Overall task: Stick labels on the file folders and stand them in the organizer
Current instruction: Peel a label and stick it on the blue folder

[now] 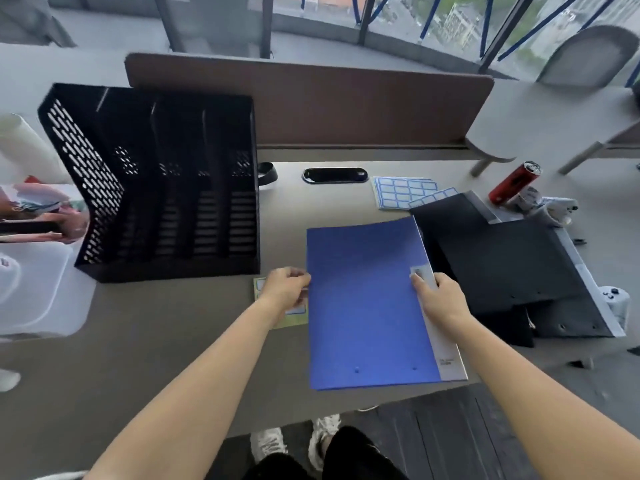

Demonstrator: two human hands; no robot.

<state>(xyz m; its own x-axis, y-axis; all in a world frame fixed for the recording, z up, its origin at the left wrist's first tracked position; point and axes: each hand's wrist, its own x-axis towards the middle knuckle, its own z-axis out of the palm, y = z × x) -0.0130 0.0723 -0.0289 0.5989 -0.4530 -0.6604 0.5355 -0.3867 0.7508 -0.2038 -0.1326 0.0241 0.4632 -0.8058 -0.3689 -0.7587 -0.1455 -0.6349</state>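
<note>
With left hand (pixel 285 289) pinching folder (pixel 367 306) edge, right hand (pixel 441 299) gripping spine at label (pixel 416 273): press label flat, steady folder.

The person's arms are uncovered along all that shows of them, from above the elbow to the wrist, and the left hand (pixel 285 289) and right hand (pixel 441 301) are bare too. Beside the left upper arm, at the very bottom of the view, a sliver of whitish cloth (pixel 59 475) shows (sleeve or shirt hem, too little is visible to tell). Below the near edge of the desk (pixel 173 323), a plain black garment (pixel 349 455) covers the legs. Past it are two white sneakers: the sneaker further left (pixel 268 445) carries grey markings across its upper, the sneaker further right (pixel 323 433) has white laces and greyish panels.
</note>
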